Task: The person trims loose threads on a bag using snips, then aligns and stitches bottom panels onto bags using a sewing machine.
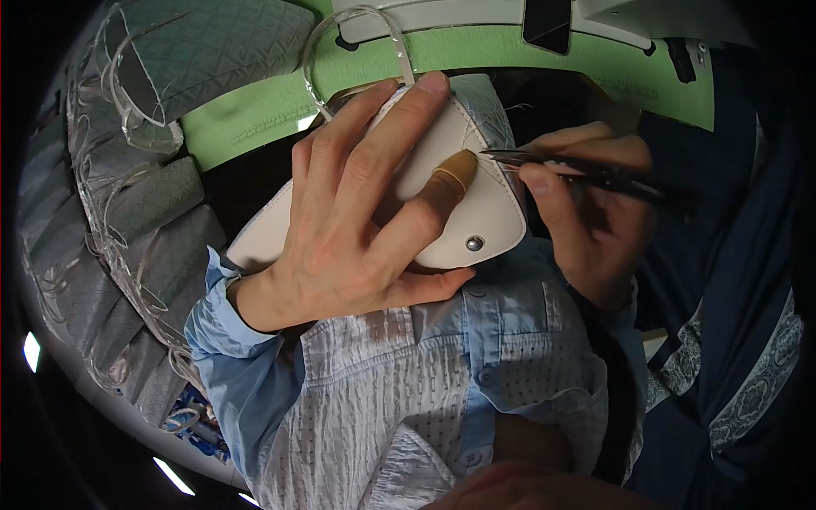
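A cream bag [501, 212] with a stitched edge and a round metal stud [474, 243] lies in front of me. Across its face rests my left hand [348, 212], fingers spread, with a tan cot [457, 168] on one fingertip. My right hand [595, 187] is closed around dark pointed scissors or snips [578, 167]. Their tip touches or nearly touches the bag's right edge, just beside the covered fingertip, where thin loose threads show. The bag's patterned grey-green side [480, 95] shows at the top, and a clear-wrapped handle [399, 42] rises above it.
More patterned grey-green bags [221, 59] with wrapped handles are piled along the left. Behind the work runs a green strip [476, 51], with a dark phone [546, 24] at the top and a white machine part [612, 17]. Dark blue fabric [688, 246] hangs at the right.
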Tool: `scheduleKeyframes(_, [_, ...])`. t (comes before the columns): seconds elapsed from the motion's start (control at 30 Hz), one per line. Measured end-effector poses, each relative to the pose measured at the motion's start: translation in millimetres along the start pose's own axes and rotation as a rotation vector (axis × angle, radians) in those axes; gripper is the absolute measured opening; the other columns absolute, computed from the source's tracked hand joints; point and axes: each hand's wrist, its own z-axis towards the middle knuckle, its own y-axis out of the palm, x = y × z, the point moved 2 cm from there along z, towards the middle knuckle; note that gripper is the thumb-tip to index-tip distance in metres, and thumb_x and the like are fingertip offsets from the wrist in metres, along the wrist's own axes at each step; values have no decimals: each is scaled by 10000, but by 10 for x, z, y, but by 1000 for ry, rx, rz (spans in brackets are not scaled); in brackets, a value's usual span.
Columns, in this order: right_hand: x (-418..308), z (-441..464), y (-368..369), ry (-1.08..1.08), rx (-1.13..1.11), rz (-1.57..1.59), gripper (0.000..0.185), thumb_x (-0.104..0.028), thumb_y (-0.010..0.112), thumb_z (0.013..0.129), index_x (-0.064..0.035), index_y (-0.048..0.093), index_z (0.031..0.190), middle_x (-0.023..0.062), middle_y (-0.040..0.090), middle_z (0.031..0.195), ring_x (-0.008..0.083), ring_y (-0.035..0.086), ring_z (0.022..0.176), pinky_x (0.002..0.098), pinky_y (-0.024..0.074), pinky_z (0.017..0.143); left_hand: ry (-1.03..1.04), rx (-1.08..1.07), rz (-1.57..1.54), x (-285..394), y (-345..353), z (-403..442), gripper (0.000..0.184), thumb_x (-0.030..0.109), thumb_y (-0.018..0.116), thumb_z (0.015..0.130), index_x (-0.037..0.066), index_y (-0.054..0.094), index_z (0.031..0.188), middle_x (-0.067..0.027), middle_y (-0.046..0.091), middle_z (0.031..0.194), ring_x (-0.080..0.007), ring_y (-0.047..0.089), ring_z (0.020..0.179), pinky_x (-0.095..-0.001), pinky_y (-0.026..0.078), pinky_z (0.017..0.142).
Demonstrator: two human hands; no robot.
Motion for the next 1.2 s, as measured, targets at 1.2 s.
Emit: scheduleKeyframes(1.2, [290,436,-267,170,-499,396,166,11,613,907,3,529,1050,120,615,987,160,656,884,292,556,790,109,25,-64,-43,24,-91,770,547,817,670,-9,581,1148,-349,407,1344,-511,472,1206,-563,505,933])
